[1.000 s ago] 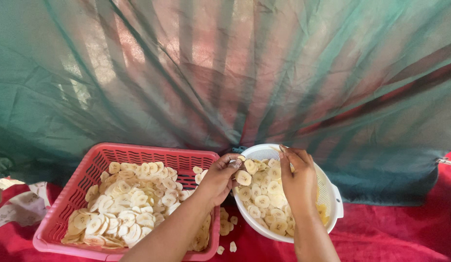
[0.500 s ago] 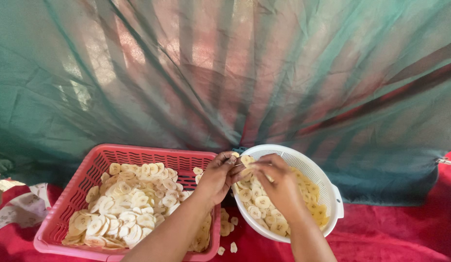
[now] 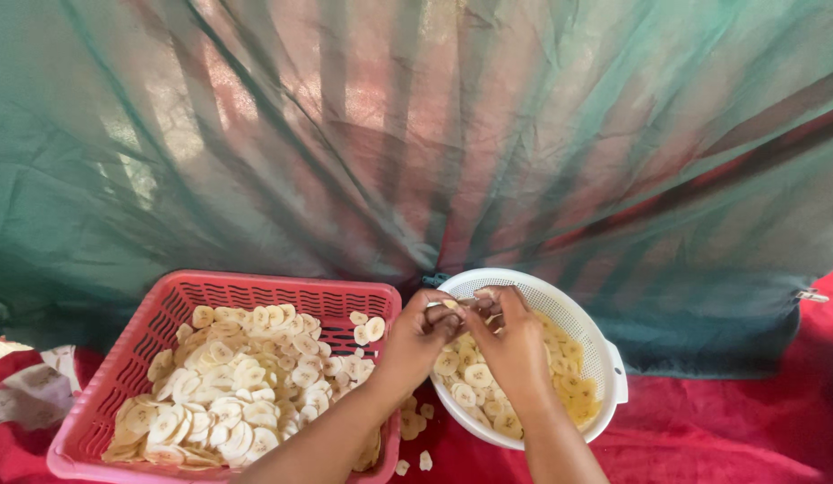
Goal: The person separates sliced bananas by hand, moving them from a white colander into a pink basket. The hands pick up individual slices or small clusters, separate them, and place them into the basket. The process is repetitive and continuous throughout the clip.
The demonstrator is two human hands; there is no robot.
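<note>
My left hand (image 3: 418,341) and my right hand (image 3: 510,345) meet over the near-left rim of a white perforated bowl (image 3: 604,358). Their fingertips pinch a small clump of pale banana slices (image 3: 450,305) between them. The bowl holds many round slices (image 3: 470,381), yellower toward its right side. A red plastic basket (image 3: 120,376) to the left is spread with several pale banana slices (image 3: 246,376).
A green mesh net (image 3: 416,134) hangs close behind the bowl and basket. Both containers rest on a red cloth (image 3: 730,439). A few loose slices (image 3: 416,462) lie on the cloth between them. A patterned cloth (image 3: 22,394) lies at the far left.
My right hand moved left from the middle of the bowl to join my left hand at the rim, and both now pinch slices together.
</note>
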